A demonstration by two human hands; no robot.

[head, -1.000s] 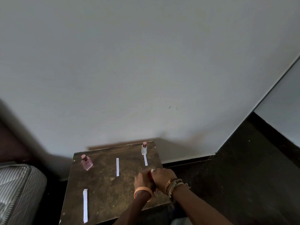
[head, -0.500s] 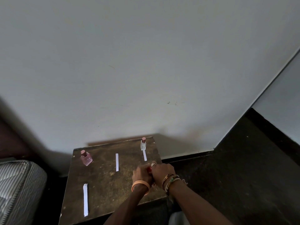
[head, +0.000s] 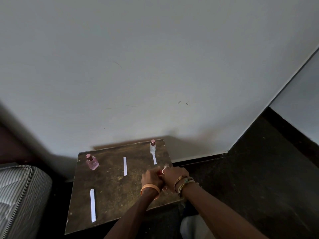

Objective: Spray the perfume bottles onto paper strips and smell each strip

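On a small brown table [head: 114, 190] stand a pink perfume bottle [head: 92, 163] at the back left and a clear bottle with a pink cap [head: 152, 146] at the back right. Three white paper strips lie flat: one at the front left [head: 92, 205], one in the middle [head: 125, 166], one below the clear bottle [head: 154, 158]. My left hand [head: 151, 177] and my right hand [head: 174, 175] are pressed together at the table's right edge, both curled round a small object with a red top [head: 160, 171]. Most of that object is hidden by my fingers.
A striped mattress corner [head: 20, 195] sits left of the table. A pale wall rises behind it, with dark floor [head: 250, 178] to the right. The table's right and front edges lie close under my wrists.
Both hands stay clasped round the small object and have barely shifted. The view has tilted slightly, so the table sits a little higher in frame.
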